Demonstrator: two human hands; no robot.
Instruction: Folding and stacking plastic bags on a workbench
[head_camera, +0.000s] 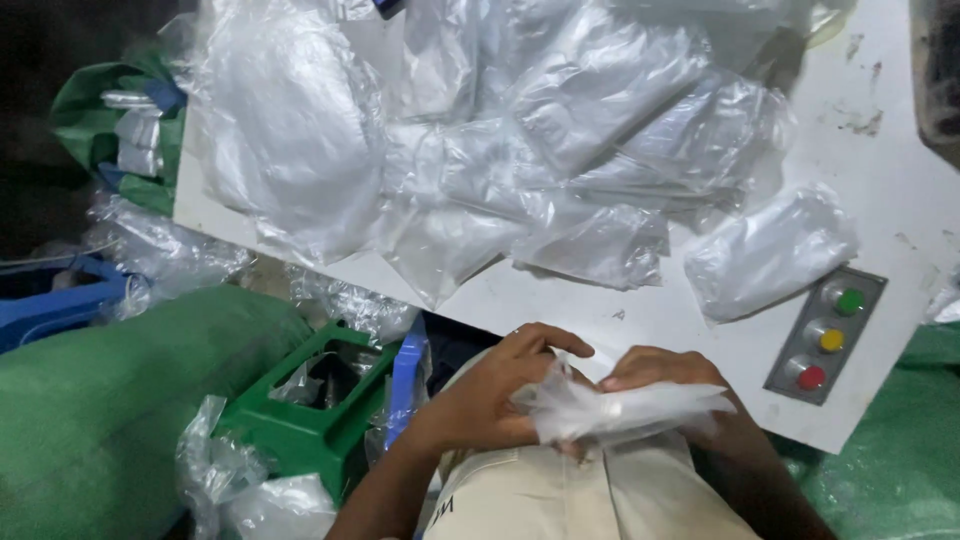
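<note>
Your left hand (500, 385) is curled around one end of a small clear plastic bag (610, 410), fingers bent and thumb pressed against the crumpled film, so it is closed on the bag rather than spread. Your right hand (665, 375) meets it from the other side, fingers folded over the same bag and pinching its upper edge; the two hands nearly touch, with the bag bunched between them just above your lap. Just beyond your knuckles runs the near edge of a white table (660, 320). Farther out from both hands a big loose heap of clear bags (480, 130) covers most of that table, and one folded bag (765, 255) lies apart from the heap, beyond your right hand. Off to the right of your right hand sits a grey panel (826, 335) with a green, a yellow and a red button. To the left of your left hand, lower down, stands a green plastic stool (310, 400), and past it a large green sack (110, 400).
</note>
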